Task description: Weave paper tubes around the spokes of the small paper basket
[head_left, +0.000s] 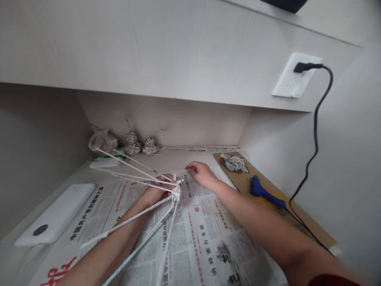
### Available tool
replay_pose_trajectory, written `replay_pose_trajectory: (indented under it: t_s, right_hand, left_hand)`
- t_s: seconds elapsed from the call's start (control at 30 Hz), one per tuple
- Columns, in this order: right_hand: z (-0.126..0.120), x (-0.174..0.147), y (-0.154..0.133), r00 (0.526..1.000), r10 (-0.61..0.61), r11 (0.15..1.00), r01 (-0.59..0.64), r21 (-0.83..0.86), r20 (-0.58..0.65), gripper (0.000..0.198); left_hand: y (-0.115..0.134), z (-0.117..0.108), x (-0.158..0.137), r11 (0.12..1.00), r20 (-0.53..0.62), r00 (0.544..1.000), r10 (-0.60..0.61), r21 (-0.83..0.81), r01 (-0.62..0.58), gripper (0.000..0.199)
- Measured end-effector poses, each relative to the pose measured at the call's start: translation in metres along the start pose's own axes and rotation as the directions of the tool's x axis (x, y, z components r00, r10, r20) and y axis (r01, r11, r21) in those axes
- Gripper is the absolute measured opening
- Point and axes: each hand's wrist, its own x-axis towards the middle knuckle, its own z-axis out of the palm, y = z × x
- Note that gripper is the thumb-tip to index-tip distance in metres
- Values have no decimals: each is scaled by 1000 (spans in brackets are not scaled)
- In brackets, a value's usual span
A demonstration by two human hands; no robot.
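My left hand [159, 190] is closed around the back of a small woven bundle of rolled paper strips [176, 193] above the newspaper. Long thin paper strips [139, 169] fan out from this bundle, some toward the back left and others toward me across my left forearm. To the right of the bundle and apart from it, my right hand [201, 173] is closed with thumb and fingertips together. Whatever lies between those fingertips, if anything, is too small to make out.
Newspaper [205, 238] covers the worktop. A white flat box [56, 214] lies left. Cardboard [309, 228] on the right bears a blue glue gun [264, 192] and a crumpled wrapped piece [236, 163]. Behind are two small woven gourds [150, 147], paper rods [202, 149] and a bag [103, 141].
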Motion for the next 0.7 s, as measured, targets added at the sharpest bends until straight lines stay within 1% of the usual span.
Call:
replay_pose_trajectory:
  t_s: [0.03,0.07,0.13,0.2,0.27,0.4,0.5,0.57,0.63,0.7]
  right_hand:
    - [-3,11,1,1000,-17,987,20,-157,20,19]
    - [-6,22,1,998,-29,952,44,-304,55,22]
    - [-9,45,4,997,-24,919,53,-391,79,24]
    - [-9,65,9,996,-11,898,49,-438,88,28]
    - [-7,82,16,995,4,875,44,-482,98,34]
    - [-1,109,25,994,52,834,10,-551,97,38]
    - [3,121,26,992,84,808,-13,-589,93,39]
    - [5,127,25,991,86,795,-8,-606,100,37]
    - [4,131,24,988,81,788,18,-615,131,32]
    - [0,133,23,979,81,784,53,-618,188,28]
  left_hand:
    - [-1,0,0,1000,-12,1000,1,-9,-1,40]
    - [-2,1,0,1000,-40,999,5,-13,-6,40]
    - [-4,2,1,1000,-79,997,3,-21,-5,41]
    - [-5,2,2,1000,-73,997,-7,-25,5,41]
    - [-6,2,3,1000,-44,999,-9,-18,8,41]
    - [-7,0,8,1000,-37,999,-15,-22,14,43]
    - [-7,-1,9,999,-43,999,-33,-44,31,45]
    - [-7,-1,9,998,-40,998,-38,-55,35,45]
    - [-7,-1,9,997,-39,999,-36,-63,33,46]
    - [-7,-1,9,997,-38,999,-36,-72,33,46]
